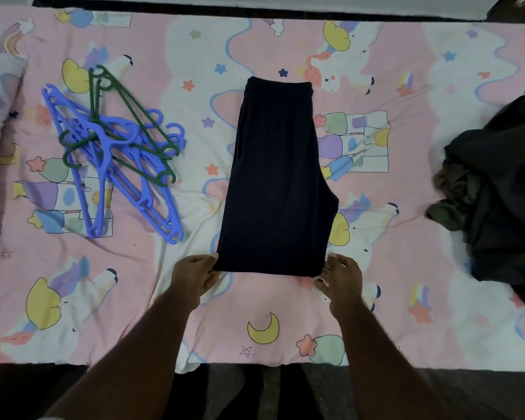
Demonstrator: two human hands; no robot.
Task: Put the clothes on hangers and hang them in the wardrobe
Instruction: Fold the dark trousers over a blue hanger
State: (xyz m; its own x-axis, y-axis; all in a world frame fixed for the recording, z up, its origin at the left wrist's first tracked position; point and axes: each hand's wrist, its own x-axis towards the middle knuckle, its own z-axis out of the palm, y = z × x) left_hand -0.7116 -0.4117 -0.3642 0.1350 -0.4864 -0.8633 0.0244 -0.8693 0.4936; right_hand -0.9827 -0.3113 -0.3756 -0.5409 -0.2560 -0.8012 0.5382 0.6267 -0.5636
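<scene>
Folded dark trousers lie lengthwise at the centre of the bed, with both hands at their near end.

The dark trousers (275,177) run from lower centre toward the top of the frame, waistband at the far end. The left hand (194,277) pinches the near-left corner and the right hand (343,277) pinches the near-right corner, equally close. The hangers (115,153), blue and green, are heaped at left of frame, nearer the left hand; a pile of dark clothes (503,195) sits at the right edge on the bed (406,328).

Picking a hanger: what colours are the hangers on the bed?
Blue and dark green hangers, seen in the head view.
</scene>
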